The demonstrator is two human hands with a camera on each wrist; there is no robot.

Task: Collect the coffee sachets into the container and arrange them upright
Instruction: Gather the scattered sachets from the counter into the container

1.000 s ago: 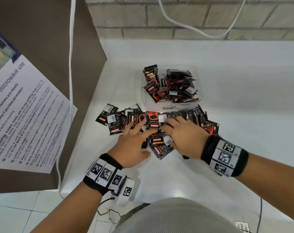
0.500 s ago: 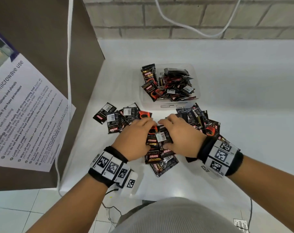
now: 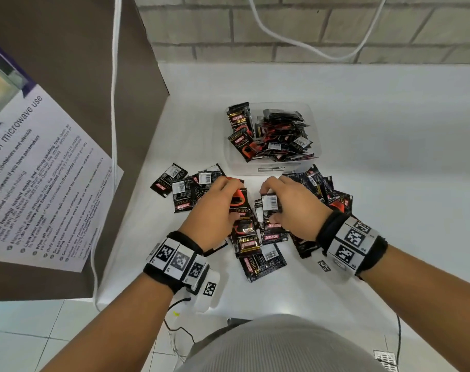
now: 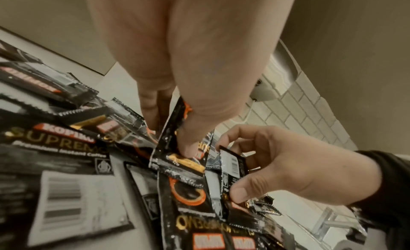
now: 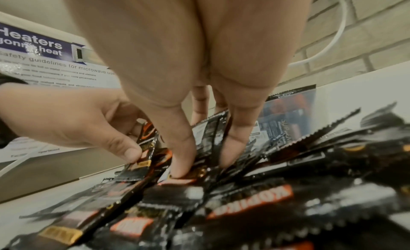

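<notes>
At nine o'clock we see a microwave safety notice (image 3: 37,167); a white cable (image 3: 303,44) crosses the brick wall (image 3: 335,28) at twelve.

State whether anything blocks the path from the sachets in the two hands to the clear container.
Nothing visible does. The left hand and right hand pinch sachets just short of the open-topped container; only bare counter lies between.

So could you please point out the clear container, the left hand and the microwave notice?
clear container (image 3: 268,169): head view, near wall.
left hand (image 3: 212,218): head view, back of hand.
microwave notice (image 3: 40,167): head view, printed text.
</notes>
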